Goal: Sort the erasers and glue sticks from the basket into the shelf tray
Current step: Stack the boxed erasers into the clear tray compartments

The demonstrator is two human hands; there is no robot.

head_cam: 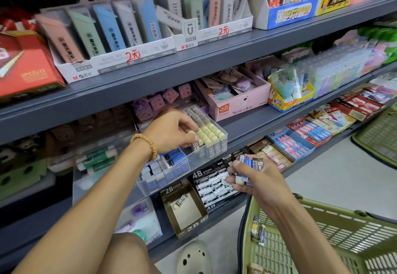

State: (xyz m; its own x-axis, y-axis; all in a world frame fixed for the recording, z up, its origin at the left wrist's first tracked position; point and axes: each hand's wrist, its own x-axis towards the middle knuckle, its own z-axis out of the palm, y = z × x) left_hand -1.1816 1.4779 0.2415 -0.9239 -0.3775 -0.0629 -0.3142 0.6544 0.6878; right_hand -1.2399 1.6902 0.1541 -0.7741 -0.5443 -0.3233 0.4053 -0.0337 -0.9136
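1. The left hand reaches into the clear shelf tray. Its grip is narrow, thumb and fingertips pinching a cream 2B eraser at the near end of the leftmost row. The eraser stands upright, sleeve toward the tray's front wall, matching the erasers just beyond the grip, so the labels read from the aisle.

2. The row of cream erasers runs away from the grip toward the back of the tray, packed tight. Filling the front slot last probably keeps the row from toppling.

3. The right hand hovers over the lower shelf, well apart from the tray. Its grip is closed around a small bundle of erasers, blue-sleeved ones and a dark 2B one, fanned between the fingers. Holding several at once likely saves trips back to the basket.

4. The green basket sits directly below the right grip. A few wrapped erasers lie against its near-left wall, so sorting is not yet finished.

5. Blue-sleeved erasers fill the tray section just below the left wrist, the likely slot for the blue ones in the right grip.

6. Glue sticks lie on the shelf left of the left forearm.
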